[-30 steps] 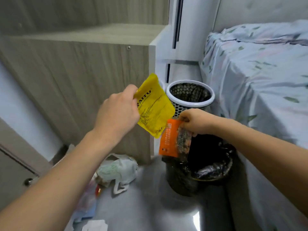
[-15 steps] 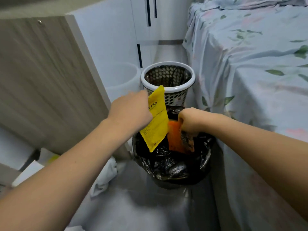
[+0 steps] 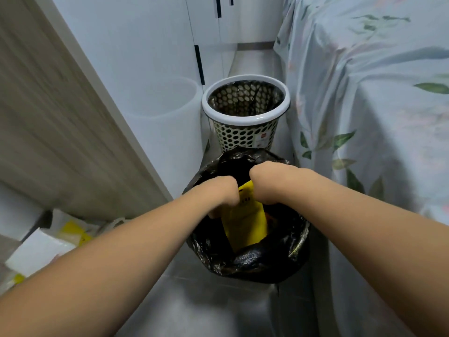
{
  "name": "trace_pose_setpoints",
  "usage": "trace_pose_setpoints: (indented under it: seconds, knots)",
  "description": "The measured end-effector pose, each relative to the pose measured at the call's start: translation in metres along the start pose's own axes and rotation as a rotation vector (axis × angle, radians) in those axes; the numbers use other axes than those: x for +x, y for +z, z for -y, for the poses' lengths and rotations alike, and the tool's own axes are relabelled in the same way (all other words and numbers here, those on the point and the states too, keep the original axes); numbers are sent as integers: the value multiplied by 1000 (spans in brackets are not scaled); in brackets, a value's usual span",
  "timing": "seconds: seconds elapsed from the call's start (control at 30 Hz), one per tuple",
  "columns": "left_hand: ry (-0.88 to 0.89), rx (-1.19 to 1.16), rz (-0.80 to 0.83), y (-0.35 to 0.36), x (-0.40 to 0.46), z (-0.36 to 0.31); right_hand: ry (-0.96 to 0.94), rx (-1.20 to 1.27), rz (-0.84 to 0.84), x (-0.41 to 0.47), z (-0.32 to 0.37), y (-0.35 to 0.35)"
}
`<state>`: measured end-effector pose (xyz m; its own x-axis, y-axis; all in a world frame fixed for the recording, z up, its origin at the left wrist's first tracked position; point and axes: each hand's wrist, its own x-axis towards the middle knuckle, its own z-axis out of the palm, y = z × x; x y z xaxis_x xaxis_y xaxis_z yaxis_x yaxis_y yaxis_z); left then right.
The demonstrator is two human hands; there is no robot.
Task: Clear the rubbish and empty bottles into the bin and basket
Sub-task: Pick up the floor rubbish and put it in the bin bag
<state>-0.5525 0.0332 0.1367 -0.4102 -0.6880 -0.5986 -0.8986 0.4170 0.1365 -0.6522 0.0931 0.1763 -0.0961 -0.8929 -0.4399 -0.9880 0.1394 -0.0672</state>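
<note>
Both hands reach down into the bin (image 3: 245, 266) at lower centre. The left hand (image 3: 218, 190) pinches the yellow packet (image 3: 245, 222), already inside the liner; the right hand (image 3: 269, 181) hides its fingers, so I cannot tell. Snagging the loose liner could drag it off.

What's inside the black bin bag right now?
A yellow packet stands in the black bin bag, with both hands reaching in. An orange sliver shows beside it. Anything deeper is hidden by the hands and packet.
</note>
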Motion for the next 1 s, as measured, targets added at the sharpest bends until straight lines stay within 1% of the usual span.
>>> trace_pose_setpoints:
  seconds: [0.03,0.07,0.17,0.23,0.37,0.43,0.5,0.6,0.77,0.9,1.0]
  knots:
    - [-12,21,6,4,1,0,-5,-7,0,1,1,2]
    - [-7,43,-38,7,0,1,-5,-20,1,0,2,3]
    - [80,69,-323,6,-9,15,-6,-25,-8,-3,7,5]
    - [133,55,-463,2,-21,32,-12,-14,-20,-7,12,5]
    - [257,19,-641,-2,-59,83,-12,37,-102,-14,31,5]
    - [296,8,-701,-1,-83,110,-20,54,-129,-18,51,5]
    - [311,14,-726,4,-103,140,-60,62,-145,-20,80,6]
    - [293,51,-731,17,-127,192,-180,62,-199,-24,140,7]
    - [116,104,-656,46,-152,293,-335,62,-154,-13,252,31]
    - [-48,0,-592,88,-172,382,-395,49,-49,-4,324,69]
    - [-197,-159,-514,137,-185,448,-432,40,-8,5,368,104]
